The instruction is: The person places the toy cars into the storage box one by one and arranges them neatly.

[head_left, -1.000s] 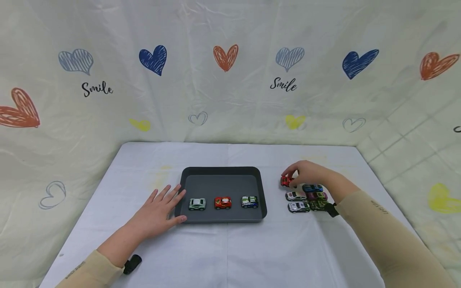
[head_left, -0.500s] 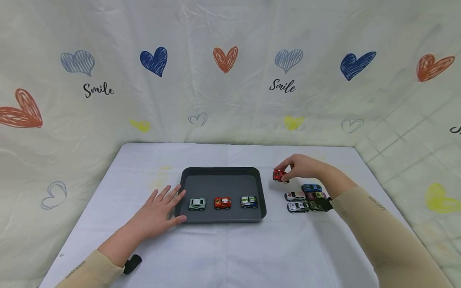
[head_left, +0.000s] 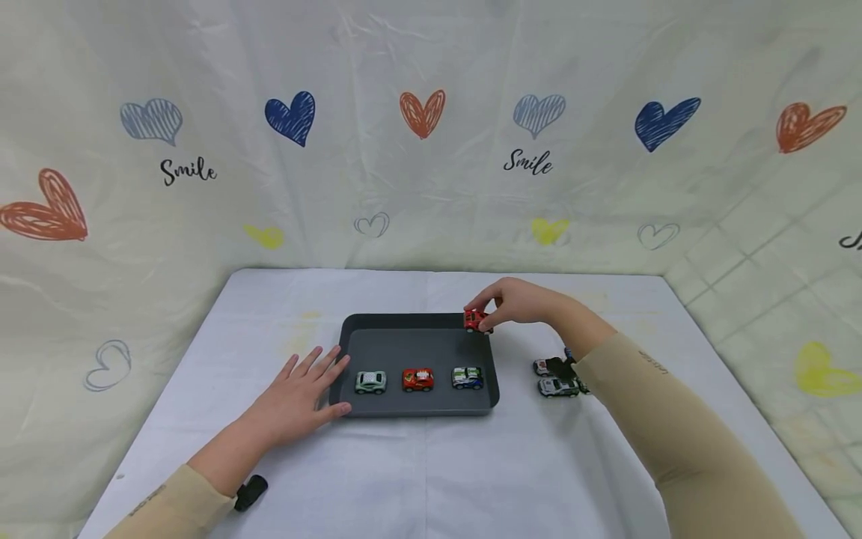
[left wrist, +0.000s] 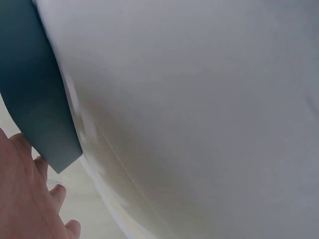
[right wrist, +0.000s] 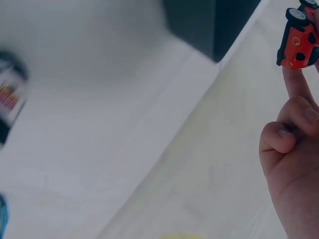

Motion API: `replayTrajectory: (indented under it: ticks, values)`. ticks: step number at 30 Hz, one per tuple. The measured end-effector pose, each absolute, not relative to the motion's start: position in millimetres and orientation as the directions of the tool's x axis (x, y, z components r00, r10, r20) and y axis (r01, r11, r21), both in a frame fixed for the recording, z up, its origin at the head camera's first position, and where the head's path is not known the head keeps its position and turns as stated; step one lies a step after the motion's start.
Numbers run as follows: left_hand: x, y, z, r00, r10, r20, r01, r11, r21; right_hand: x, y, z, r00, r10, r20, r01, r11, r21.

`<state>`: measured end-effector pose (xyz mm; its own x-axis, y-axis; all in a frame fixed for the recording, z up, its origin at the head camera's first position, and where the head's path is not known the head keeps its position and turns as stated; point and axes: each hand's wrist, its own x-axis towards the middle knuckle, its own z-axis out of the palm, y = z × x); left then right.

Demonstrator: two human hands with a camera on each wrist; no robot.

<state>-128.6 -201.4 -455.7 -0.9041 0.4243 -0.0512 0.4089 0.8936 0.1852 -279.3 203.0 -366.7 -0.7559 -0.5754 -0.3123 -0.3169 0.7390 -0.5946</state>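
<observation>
Right hand (head_left: 521, 303), its grip pinching a small red toy car (head_left: 476, 320), has carried it from right-of-centre to the dark grey plastic tray (head_left: 350, 329)'s upper-right corner; left hand (head_left: 296, 397) rests flat, grip released.

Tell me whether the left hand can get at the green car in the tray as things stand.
Probably yes. The left hand lies flat against the tray at its left wall, and the green car sits just inside that wall, uncovered. Only the low rim lies between them.
</observation>
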Motion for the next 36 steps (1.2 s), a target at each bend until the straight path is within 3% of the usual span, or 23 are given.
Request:
replayTrajectory:
  ticks: [14,21,36]
  values:
    - [-129,-200,-459,-0.908,0.411,-0.078,0.39,0.9,0.193,-278,104,-374,-0.619,-0.735,-0.278,-0.441,0.618,-0.651]
    - [-129,-199,-456,-0.91,0.404,-0.091,0.382,0.904,0.193,-277,70,-385,-0.574,-0.761,-0.302,-0.506,0.619,-0.6]
    - [-130,-201,-456,-0.905,0.421,-0.067,0.402,0.896,0.19,-272,22,-409,-0.623,-0.693,-0.362,-0.553,0.718,-0.422]
